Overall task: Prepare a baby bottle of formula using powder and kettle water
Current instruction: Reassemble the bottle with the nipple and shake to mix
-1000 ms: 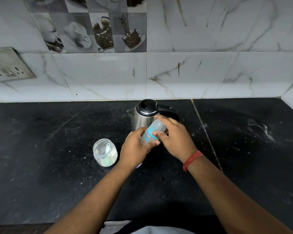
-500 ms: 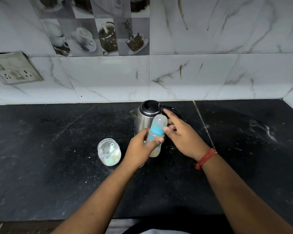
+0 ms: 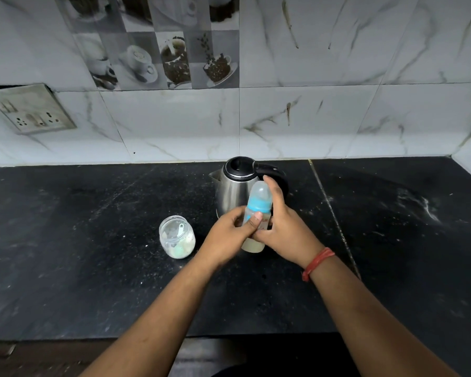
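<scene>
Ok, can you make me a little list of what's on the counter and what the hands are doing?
bottle: upright, blue collar and clear cap on, pale liquid at the bottom
left hand: grips the bottle's middle
right hand: holds the bottle's right side, a finger reaching up by the cap
kettle: steel, black lid shut, behind the bottle
jar: clear, open, left of the hands, a scoop inside
counter: black, speckled with white

- Baby bottle (image 3: 258, 205): its middle vanishes behind the left hand's (image 3: 229, 235) fingers.
- Kettle (image 3: 234, 186) base hidden beyond both hands.
- Print beside right hand's (image 3: 283, 227) thumb unreadable.
</scene>
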Tool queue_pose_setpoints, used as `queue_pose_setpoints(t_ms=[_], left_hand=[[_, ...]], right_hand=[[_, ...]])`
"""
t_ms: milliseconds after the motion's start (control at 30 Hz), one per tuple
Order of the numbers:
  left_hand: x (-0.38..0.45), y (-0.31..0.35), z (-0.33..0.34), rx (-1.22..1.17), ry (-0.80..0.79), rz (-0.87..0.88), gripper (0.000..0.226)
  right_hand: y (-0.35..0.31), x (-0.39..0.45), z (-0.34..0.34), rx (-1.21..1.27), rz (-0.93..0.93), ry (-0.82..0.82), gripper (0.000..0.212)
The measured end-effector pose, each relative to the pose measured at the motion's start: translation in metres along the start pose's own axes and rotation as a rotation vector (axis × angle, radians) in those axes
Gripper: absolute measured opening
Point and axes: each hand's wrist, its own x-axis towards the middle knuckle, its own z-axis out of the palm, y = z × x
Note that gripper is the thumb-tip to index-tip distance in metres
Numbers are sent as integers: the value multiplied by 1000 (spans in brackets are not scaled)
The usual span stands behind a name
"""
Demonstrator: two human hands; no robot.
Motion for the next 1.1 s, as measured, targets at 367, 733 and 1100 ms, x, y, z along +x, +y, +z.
queue_pose_setpoints(t_ms=[367,733,1100], left_hand=[[-9,3,-4,465,10,73,62],[-6,-2,-22,1004,183,153,89],[-2,9,-19,1038,248,158,83]], right_hand=[[9,-9,-11,71,88,134,90],[14,2,-59,349,116,561,82],[10,5,-47,601,211,777,74]])
